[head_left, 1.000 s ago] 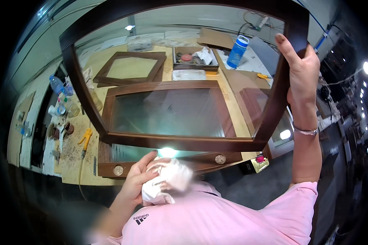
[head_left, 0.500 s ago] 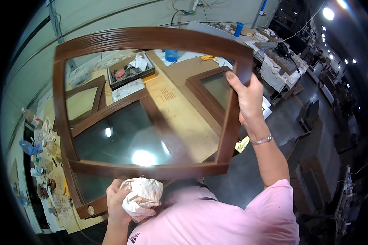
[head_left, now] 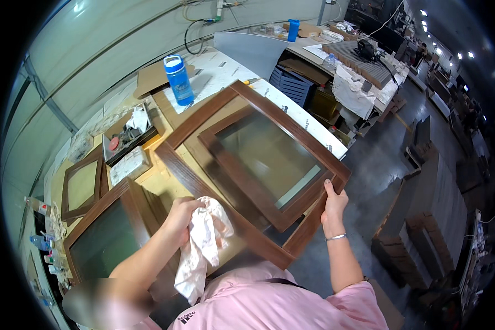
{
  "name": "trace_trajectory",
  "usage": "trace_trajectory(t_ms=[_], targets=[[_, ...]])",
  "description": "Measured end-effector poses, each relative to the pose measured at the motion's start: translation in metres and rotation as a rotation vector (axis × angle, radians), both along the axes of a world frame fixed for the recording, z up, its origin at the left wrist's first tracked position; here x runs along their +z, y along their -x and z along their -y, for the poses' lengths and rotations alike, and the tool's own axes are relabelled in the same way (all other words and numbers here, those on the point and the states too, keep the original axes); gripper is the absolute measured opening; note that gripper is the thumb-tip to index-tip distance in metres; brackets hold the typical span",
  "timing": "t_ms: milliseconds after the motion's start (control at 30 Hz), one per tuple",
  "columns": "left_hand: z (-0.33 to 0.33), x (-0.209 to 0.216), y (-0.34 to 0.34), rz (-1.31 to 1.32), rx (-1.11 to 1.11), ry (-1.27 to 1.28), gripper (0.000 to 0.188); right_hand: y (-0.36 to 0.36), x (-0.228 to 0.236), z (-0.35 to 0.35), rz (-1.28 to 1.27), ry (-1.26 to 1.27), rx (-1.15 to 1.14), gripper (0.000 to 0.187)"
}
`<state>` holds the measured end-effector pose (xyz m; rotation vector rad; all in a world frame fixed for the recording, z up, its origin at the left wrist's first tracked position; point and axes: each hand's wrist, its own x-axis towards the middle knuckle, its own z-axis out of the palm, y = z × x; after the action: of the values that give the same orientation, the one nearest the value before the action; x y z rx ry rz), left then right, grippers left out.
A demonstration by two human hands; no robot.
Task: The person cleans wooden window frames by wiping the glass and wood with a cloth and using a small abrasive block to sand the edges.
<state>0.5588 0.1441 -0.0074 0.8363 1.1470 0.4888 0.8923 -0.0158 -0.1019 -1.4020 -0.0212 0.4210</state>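
Note:
My right hand [head_left: 334, 206] grips the lower right corner of a brown wooden frame [head_left: 291, 124], thumb on top. The frame is tilted over the table, and a smaller glazed wooden frame [head_left: 239, 184] shows through its opening. In my left hand [head_left: 182, 217] is a crumpled white cloth [head_left: 203, 236] that hangs down beside the frame's near left rail. Whether the cloth touches that rail I cannot tell. An arched wooden frame with dark glass [head_left: 107, 242] lies to the left, partly under my left forearm.
A blue bottle [head_left: 180, 82] stands on the table behind the frame. An open box of odds and ends [head_left: 129, 135] and a small wooden frame [head_left: 69, 190] are at the left. Stacked panels [head_left: 423, 220] stand on the floor at the right.
The wooden frame has been lowered and turned, its right side now nearer me. My left hand has moved up and right with the cloth, which now hangs loose instead of bunched.

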Motion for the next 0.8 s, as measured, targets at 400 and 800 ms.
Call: trace_trajectory(t_ms=[400, 800], targets=[[-0.09, -0.099, -0.109, -0.227, -0.095, -0.045, 0.025, -0.067, -0.064, -0.037, -0.005, 0.061, -0.206, 0.028], [-0.038, -0.095, -0.085, -0.294, -0.53, -0.186, 0.04, -0.127, -0.056, -0.015, 0.703, 0.804, 0.039, 0.047]])
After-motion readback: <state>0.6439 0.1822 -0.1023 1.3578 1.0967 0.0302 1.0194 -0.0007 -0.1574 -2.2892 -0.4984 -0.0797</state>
